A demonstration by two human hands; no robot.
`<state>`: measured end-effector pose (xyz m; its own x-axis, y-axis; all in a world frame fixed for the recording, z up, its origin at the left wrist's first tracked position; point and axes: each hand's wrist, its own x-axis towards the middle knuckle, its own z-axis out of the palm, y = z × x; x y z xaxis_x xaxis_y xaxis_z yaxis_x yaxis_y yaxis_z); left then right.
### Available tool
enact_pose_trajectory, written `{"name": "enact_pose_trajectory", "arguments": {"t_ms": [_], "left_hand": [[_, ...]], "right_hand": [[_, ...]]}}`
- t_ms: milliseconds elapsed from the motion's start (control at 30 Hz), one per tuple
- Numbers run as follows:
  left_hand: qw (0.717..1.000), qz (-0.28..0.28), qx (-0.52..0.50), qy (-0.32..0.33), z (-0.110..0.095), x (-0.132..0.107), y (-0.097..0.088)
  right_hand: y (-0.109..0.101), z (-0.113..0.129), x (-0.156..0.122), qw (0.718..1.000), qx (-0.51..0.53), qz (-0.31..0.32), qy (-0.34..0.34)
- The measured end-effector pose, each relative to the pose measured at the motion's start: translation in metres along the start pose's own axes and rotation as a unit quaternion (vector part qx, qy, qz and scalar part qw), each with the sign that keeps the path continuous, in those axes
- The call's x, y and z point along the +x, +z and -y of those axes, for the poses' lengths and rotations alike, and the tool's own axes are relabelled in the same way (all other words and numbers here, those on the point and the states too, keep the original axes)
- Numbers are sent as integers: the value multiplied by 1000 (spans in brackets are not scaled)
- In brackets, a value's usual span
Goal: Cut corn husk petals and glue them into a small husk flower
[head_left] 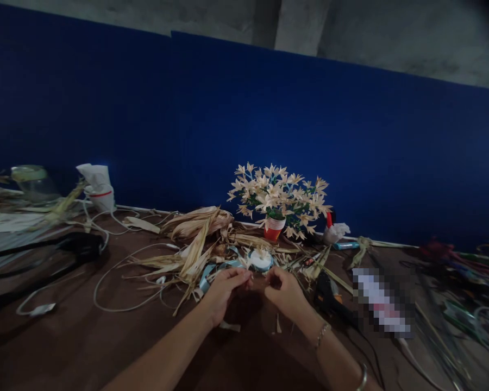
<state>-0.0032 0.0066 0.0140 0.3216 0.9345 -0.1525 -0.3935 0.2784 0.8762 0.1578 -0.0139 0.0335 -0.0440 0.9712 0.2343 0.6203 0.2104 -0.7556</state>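
My left hand (227, 288) is closed, thumb and forefinger pinched together over the table. A small pale husk flower (245, 262) shows just above these fingertips and appears to be held in them. To its right, my right hand (284, 290) is curled with thumb and fingertips close together; whatever it may hold is too small to make out. Just beyond both hands lies a roll of light-blue ribbon (261, 260). Behind it, a red and white paper cup (273, 228) carries a large bunch of pale husk flowers (275, 193).
Dried corn husks (198, 239) are heaped at the left of the cup. A black glue gun (330, 296) lies right of my right hand. White cables (106, 304) loop across the brown table (146, 331). A blue partition (146, 119) rises behind.
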Motion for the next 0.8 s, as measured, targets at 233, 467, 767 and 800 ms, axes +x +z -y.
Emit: {"name": "enact_pose_trajectory", "arguments": {"t_ms": [233,467,767,800], "left_hand": [[999,-4,-22,-23,5,3,0],[998,-11,-52,-30,2,1,2],[998,16,-40,-52,2,0,4],[998,20,-37,-54,2,-1,4]], "right_hand": [[5,21,13,947,313,-5,72],[12,14,10,943,331,-14,36],[13,4,4,978,153,-74,-124],[13,3,3,978,141,-71,-134]]}}
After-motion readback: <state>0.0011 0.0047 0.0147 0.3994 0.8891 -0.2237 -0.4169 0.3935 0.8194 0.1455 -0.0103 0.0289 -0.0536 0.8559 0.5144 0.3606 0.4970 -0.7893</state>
